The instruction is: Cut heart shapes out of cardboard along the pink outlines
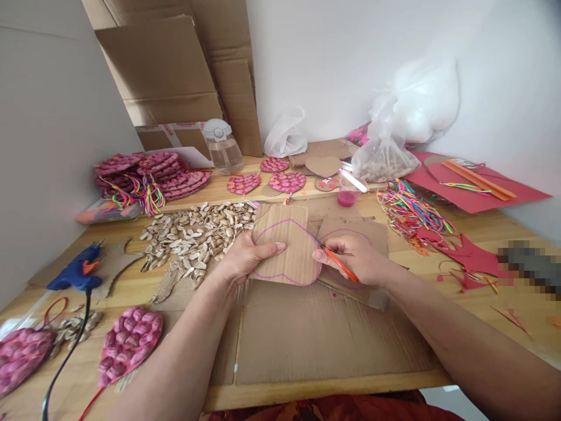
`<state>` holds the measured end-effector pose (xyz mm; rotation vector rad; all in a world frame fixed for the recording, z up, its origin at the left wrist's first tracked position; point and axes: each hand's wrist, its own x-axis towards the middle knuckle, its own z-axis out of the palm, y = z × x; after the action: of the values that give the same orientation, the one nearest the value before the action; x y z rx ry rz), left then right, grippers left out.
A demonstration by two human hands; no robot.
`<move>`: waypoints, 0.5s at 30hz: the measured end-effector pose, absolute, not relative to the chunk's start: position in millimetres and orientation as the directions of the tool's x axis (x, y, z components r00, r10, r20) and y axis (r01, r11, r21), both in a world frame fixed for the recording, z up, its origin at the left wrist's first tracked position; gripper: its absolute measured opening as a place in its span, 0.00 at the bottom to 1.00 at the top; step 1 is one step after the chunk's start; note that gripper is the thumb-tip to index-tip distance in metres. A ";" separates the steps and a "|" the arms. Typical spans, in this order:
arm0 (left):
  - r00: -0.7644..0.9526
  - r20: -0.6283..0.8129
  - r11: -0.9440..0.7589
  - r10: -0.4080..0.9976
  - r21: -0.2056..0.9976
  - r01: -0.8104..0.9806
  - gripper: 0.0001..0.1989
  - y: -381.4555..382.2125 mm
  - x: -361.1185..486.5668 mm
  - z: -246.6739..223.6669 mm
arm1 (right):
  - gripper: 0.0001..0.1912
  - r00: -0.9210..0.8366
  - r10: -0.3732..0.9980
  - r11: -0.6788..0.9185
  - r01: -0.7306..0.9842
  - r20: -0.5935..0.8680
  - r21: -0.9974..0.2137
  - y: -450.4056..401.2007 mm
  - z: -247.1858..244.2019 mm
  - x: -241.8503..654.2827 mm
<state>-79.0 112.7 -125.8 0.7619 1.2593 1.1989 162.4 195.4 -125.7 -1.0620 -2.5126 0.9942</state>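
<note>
A piece of cardboard (287,248) with a purple outline drawn on it is held up over the middle of the table. My left hand (252,257) grips its left edge, thumb on the front face. Orange-handled scissors (342,264) are in my right hand (353,257), with their blades at the cardboard's upper right edge, near the purple line. Behind my right hand lies another piece of cardboard (377,231), also bearing a purple line. A large cardboard sheet (328,339) lies flat beneath both hands.
Peanut shells (197,237) spread out to the left. A blue glue gun (81,269) and pink shell-covered pieces (131,342) lie nearer the left. Behind stand a water bottle (223,146) and a cup of pink liquid (347,196). Colourful cords (414,207) and red scraps (471,254) lie right.
</note>
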 end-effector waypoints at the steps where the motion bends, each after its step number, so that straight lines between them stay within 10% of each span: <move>1: -0.111 -0.292 0.260 0.950 0.936 -0.237 0.23 112.8 -79.7 -126.3 | 0.31 -0.710 0.703 0.511 0.542 -0.038 -0.667 196.1 -126.3 162.6; 15: -0.097 -0.298 0.265 0.950 0.929 -0.259 0.24 115.5 -86.0 -132.4 | 0.30 -0.687 0.726 0.506 0.553 -0.018 -0.662 193.4 -128.1 159.8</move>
<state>-86.0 115.5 -132.4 0.7526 1.2440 1.1945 159.8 193.4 -128.1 -1.0817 -2.4886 0.9530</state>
